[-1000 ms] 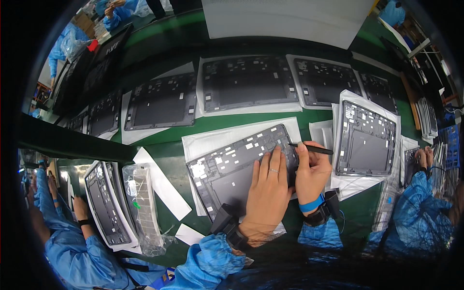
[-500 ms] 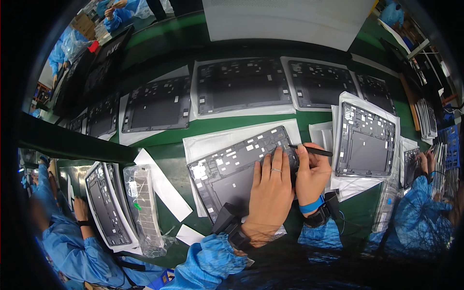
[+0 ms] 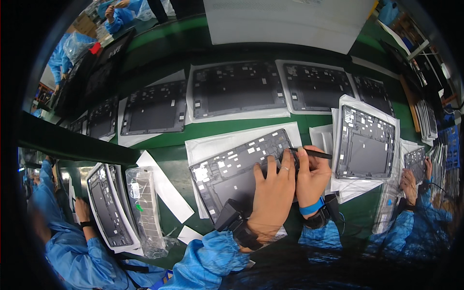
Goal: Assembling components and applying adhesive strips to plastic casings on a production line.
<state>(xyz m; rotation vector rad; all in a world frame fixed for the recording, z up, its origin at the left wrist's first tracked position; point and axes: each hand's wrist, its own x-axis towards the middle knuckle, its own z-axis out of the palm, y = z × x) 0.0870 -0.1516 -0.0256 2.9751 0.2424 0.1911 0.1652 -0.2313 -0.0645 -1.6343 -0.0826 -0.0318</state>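
A dark grey tablet back cover [image 3: 227, 181], dotted with small white pads, lies tilted on a white foam sheet [image 3: 208, 146] in front of me. My left hand [image 3: 273, 193] rests on its right part, fingers spread and slightly bent, holding nothing; the fingertips touch the cover near its upper right. In my right hand [image 3: 311, 176] is a pair of black tweezers [image 3: 316, 153], pinched between thumb and fingers. Its tip points left to the cover's right edge, beside my left fingertips. Whether the tip grips anything is too small to tell.
Several similar covers [image 3: 237, 92] on white sheets form a row beyond. A stack topped by another cover [image 3: 365, 140] stands at right. A plastic-wrapped bundle [image 3: 143, 208] and a white strip [image 3: 166, 186] lie left. Co-workers' hands [image 3: 82, 210] [image 3: 410, 186] are at both sides.
The far row of covers has shifted slightly left. My left fingers have bent and moved a little; the tweezers stay at the cover's right edge. The right-hand co-worker's hands have moved.
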